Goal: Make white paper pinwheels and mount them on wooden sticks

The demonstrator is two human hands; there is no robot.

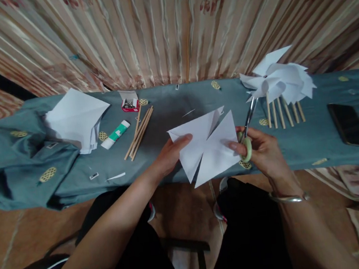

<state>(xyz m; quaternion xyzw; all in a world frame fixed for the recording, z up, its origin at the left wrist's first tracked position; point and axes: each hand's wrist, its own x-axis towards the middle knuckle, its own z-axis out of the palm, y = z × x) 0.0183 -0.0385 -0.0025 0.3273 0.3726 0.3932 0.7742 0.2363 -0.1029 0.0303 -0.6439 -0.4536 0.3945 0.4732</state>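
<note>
In right hand [266, 148] — scissors [250, 116], tips pointing away, slightly rightward.

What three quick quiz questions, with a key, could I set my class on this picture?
1. Multiple choice: which hand holds the scissors?
A) left
B) right
C) neither

2. True or false: in this view, the green-and-white tube lies between the paper stack and the loose sticks.

3. Fill the gap: the left hand grips a white, slit ____.

Key:
1. B, the right hand
2. True
3. sheet
</note>
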